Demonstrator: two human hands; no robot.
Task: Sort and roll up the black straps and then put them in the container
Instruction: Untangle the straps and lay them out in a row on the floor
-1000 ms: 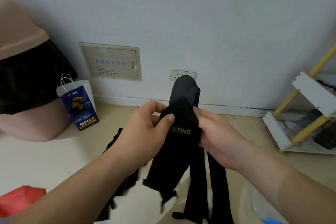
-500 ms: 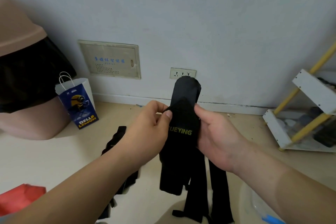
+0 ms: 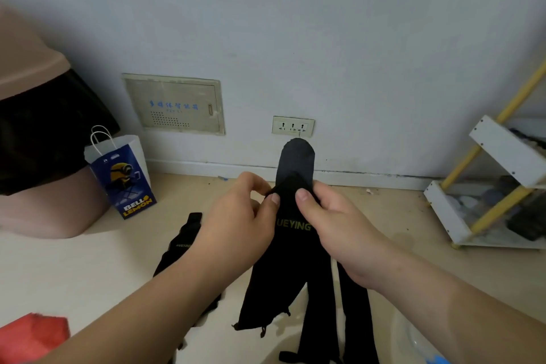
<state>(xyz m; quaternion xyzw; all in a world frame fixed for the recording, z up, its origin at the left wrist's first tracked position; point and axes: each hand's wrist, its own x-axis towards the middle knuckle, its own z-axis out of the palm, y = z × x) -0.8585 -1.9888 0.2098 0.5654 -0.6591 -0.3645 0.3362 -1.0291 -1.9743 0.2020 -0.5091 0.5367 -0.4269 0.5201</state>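
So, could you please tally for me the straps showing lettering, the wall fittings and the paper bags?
Straps with lettering: 2 (held strap, floor strap)
Wall fittings: 2 (socket plate, panel box)
Paper bags: 1
Total: 5

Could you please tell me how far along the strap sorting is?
Done: nothing looks rolled yet. In hand: left hand and right hand pinch one strap near its top. Left: loose straps lie on the floor; the container edge shows none inside.
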